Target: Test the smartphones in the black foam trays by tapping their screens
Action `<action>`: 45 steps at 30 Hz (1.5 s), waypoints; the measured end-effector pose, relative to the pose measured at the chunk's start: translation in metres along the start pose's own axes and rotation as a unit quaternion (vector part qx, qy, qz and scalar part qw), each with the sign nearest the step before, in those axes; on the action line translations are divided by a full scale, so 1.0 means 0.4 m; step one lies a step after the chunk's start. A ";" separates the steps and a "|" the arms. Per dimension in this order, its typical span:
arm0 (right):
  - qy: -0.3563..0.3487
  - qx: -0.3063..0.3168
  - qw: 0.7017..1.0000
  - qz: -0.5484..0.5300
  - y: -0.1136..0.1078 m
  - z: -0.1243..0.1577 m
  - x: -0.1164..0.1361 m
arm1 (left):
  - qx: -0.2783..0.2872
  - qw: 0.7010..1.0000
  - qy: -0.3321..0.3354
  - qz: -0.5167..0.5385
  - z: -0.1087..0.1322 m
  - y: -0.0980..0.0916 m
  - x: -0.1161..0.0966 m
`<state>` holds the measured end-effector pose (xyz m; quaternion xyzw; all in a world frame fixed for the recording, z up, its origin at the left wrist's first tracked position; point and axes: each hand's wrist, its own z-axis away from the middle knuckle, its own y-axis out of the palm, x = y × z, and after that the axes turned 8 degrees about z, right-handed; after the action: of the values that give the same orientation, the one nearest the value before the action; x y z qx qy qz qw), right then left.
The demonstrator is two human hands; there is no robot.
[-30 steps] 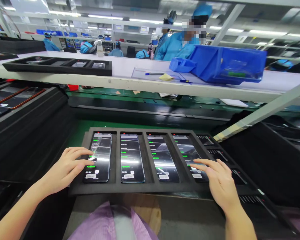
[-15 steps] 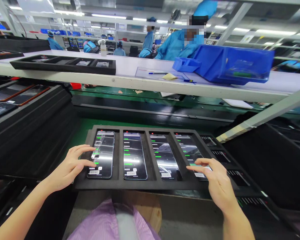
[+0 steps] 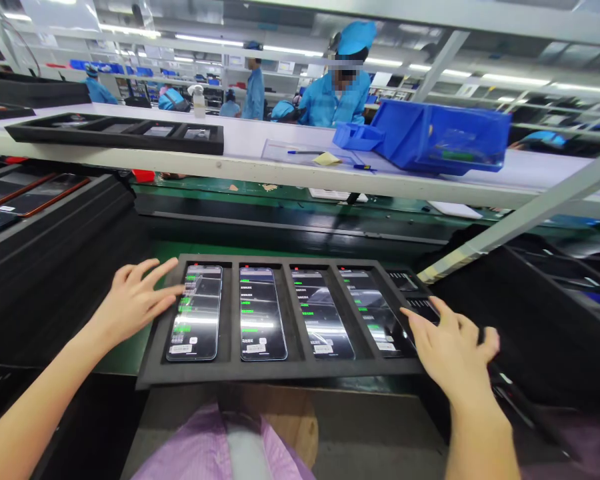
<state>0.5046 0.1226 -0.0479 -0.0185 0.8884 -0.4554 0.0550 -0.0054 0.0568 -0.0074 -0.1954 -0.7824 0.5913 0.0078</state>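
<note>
A black foam tray lies in front of me on the green belt, holding several phones with lit screens, among them the leftmost phone and the rightmost phone. My left hand is open, fingers spread, resting at the tray's left rim with its fingertips by the leftmost phone. My right hand is open too, lying flat on the tray's right end, just right of the rightmost phone. Neither hand holds anything.
Stacked black trays rise on the left, with more dark trays on the right. A white shelf above carries another black tray and a blue bin. People in blue coats work behind it.
Both hands came off the phone screens and moved outward: the left to the tray's left rim, the right to the tray's right end. The fingers spread flat.
</note>
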 end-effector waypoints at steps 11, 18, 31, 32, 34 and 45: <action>-0.165 0.116 0.967 -0.154 -0.064 -0.039 0.229 | 0.140 0.954 0.259 0.063 -0.143 0.044 -0.196; -0.078 -0.012 0.993 -0.086 -0.075 0.004 0.349 | -0.071 0.997 -0.015 0.032 -0.136 0.027 -0.139; -0.209 0.071 0.942 -0.253 -0.096 0.022 0.467 | -0.146 0.767 -0.305 0.545 0.084 0.121 -0.139; -0.211 0.073 0.942 -0.250 -0.092 0.023 0.465 | -0.143 0.765 -0.308 0.547 0.079 0.117 -0.143; -0.228 0.072 0.940 -0.243 -0.084 0.027 0.458 | -0.139 0.765 -0.315 0.544 0.070 0.109 -0.149; -0.246 0.062 0.943 -0.215 -0.078 0.030 0.453 | -0.123 0.805 -0.328 0.480 0.054 0.093 -0.153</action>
<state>0.3256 0.0796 -0.0440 -0.3173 0.7918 -0.4920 0.1740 0.0569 0.0260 -0.0350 -0.3397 -0.6108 0.4477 -0.5578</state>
